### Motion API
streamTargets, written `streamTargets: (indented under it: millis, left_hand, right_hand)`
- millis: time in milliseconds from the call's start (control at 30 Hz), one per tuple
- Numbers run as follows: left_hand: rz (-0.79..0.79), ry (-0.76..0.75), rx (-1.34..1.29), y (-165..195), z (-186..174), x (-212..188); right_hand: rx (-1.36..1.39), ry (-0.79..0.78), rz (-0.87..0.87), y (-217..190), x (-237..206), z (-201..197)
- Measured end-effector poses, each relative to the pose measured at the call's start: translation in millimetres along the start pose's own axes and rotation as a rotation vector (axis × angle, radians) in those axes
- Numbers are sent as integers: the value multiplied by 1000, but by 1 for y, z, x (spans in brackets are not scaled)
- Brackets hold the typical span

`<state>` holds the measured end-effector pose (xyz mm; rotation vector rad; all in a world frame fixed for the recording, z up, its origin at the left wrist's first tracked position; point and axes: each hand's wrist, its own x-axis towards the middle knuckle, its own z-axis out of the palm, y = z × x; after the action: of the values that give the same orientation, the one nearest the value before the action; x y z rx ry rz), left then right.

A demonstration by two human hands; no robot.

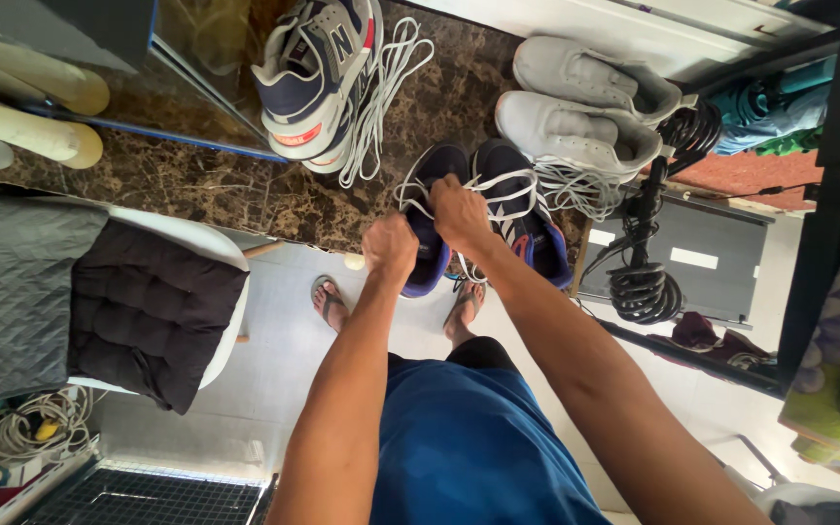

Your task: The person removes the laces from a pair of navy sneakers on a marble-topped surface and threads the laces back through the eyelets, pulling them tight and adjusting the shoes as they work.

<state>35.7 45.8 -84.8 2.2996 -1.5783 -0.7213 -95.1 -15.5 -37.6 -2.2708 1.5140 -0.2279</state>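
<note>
Both hands, left hand (390,245) and right hand (459,209), are clamped on the white laces (507,185) of a dark blue sneaker pair (483,214) at the marble counter (245,190) edge; a hard tug could drag the sneakers off onto the sandalled feet below

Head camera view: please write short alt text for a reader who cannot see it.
Two bare hands, left hand and right hand, pull white laces on a dark navy sneaker pair on a brown marble counter, beside pale grey sneakers.
</note>
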Motion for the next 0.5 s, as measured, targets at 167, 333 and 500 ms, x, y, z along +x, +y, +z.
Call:
streamTargets:
  millis: [167,333,500]
  left_hand:
    - [-42,-12,30,-3,-4,10]
    - [-30,-35,46,-2,-7,7]
    - [-6,-13,24,3,-1,4]
  right_hand:
    - [224,-149,-99,21,3,-15]
    - [796,-395,186,30,0,-27]
    - [112,-205,99,7,-10,-14]
